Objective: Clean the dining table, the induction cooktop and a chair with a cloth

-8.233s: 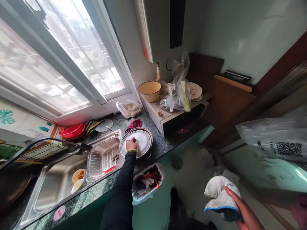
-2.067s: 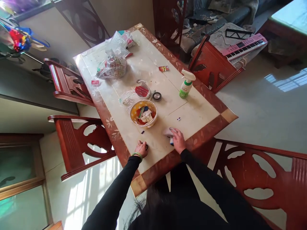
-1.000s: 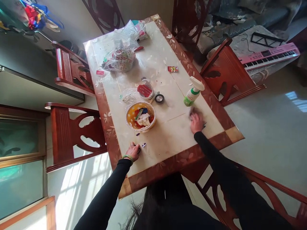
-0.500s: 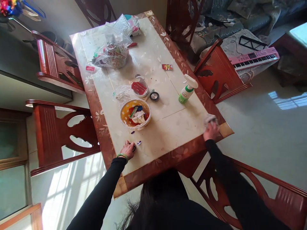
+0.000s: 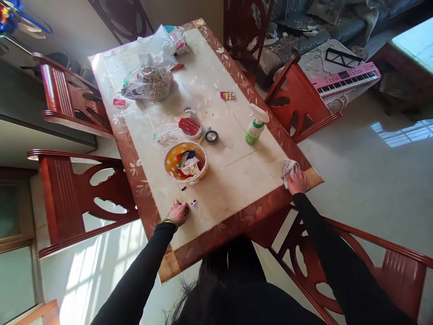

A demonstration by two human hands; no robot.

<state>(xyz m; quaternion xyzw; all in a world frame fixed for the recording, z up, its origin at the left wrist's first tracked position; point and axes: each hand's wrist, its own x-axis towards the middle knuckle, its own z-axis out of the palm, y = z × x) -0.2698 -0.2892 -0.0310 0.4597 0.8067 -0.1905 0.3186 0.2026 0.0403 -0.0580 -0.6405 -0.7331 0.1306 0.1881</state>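
Tabletop (image 5: pixel 237 180) corner at 3 o'clock: my right hand (image 5: pixel 297 183), grip bunched on cloth (image 5: pixel 289 166); I'd press flat along edge. Left hand (image 5: pixel 178 211) braced at 9, grip unreadable.

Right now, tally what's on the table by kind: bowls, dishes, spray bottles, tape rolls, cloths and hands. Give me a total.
bowl: 1
dish: 1
spray bottle: 1
tape roll: 1
cloth: 1
hands: 2, the left hand and the right hand, which is on the cloth
Total: 7
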